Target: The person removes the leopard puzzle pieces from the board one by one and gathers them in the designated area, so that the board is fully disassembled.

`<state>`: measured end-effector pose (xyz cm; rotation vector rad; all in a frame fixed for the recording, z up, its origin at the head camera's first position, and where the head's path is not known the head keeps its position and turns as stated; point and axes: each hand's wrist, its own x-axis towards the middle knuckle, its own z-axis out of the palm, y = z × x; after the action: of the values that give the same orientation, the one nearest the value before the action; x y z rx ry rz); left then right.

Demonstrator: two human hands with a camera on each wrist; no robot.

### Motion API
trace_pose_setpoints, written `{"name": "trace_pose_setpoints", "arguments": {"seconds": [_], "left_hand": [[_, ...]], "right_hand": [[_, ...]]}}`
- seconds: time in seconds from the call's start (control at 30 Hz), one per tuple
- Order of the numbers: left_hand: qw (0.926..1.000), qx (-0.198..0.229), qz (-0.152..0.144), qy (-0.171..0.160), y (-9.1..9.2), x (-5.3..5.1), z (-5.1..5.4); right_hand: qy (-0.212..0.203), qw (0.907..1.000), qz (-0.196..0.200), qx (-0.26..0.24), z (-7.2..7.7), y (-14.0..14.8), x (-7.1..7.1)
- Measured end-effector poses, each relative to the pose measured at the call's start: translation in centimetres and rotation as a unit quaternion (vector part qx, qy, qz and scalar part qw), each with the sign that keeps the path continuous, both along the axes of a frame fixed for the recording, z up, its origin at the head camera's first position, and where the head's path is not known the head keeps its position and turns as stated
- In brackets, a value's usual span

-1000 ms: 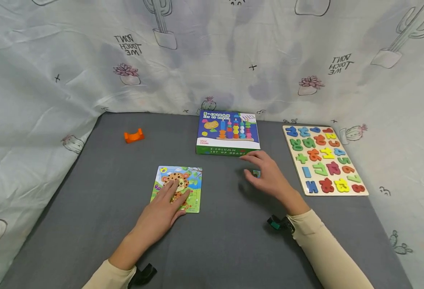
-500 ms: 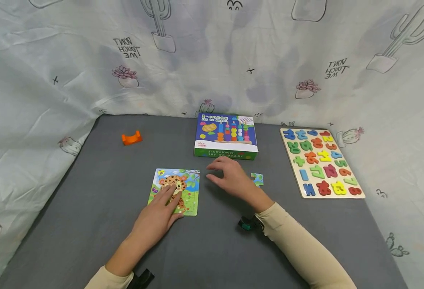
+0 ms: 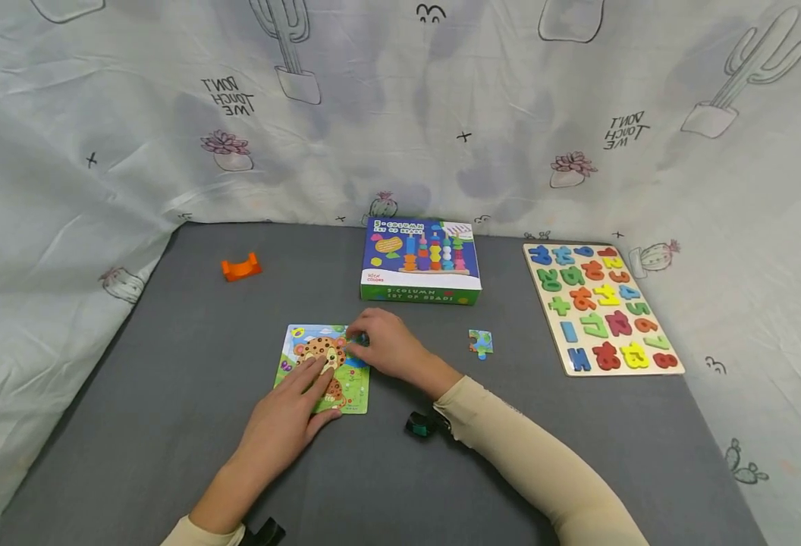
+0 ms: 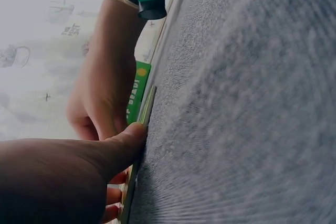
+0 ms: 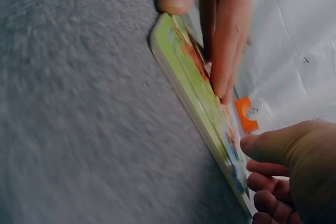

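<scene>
A jigsaw puzzle board (image 3: 356, 394) with a spotted cartoon leopard lies on the grey table. My left hand (image 3: 291, 406) rests on it with extended fingers, the thumb at its near edge. In the left wrist view, the left thumb (image 4: 126, 140) touches the board's rim. My right hand (image 3: 390, 345) is at the board's upper right corner, thumb and index finger bent and apart. The right wrist view shows the right hand (image 5: 283, 166) close over the board (image 5: 194, 98), no piece visible between its fingertips. A loose puzzle piece (image 3: 482, 343) lies to the right.
Behind the puzzle lies a bead-set box (image 3: 421, 262). A wooden letter-and-number board (image 3: 605, 311) lies at the right, and an orange curved block (image 3: 241, 267) at the far left. A patterned cloth (image 3: 387, 114) hangs along the table's back edge.
My right hand has moved left from above the loose puzzle piece to the puzzle board's upper right corner, uncovering that piece. My left hand stays on the board. The head view has shifted slightly.
</scene>
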<state>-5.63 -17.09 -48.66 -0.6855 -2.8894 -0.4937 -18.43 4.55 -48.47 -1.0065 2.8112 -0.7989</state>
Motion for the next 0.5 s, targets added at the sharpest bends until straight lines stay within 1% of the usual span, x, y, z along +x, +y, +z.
{"name": "trace_pose_setpoints", "arguments": {"seconds": [0.13,0.3,0.4,0.5], "left_hand": [[1.0000,-0.002,0.005,0.005,-0.2,0.1,0.0],[1.0000,-0.006,0.002,0.007,-0.2,0.0,-0.2],[1.0000,-0.003,-0.002,0.005,-0.1,-0.1,-0.2],[0.9999,0.005,0.004,0.009,-0.2,-0.2,-0.1]], "right_hand": [[0.005,0.9999,0.005,0.010,-0.1,-1.0,0.2],[0.012,0.9998,-0.010,0.011,0.1,-1.4,0.4],[0.003,0.9996,-0.015,0.022,0.2,-1.5,0.4],[-0.010,0.9996,-0.018,0.020,0.4,-1.8,0.0]]}}
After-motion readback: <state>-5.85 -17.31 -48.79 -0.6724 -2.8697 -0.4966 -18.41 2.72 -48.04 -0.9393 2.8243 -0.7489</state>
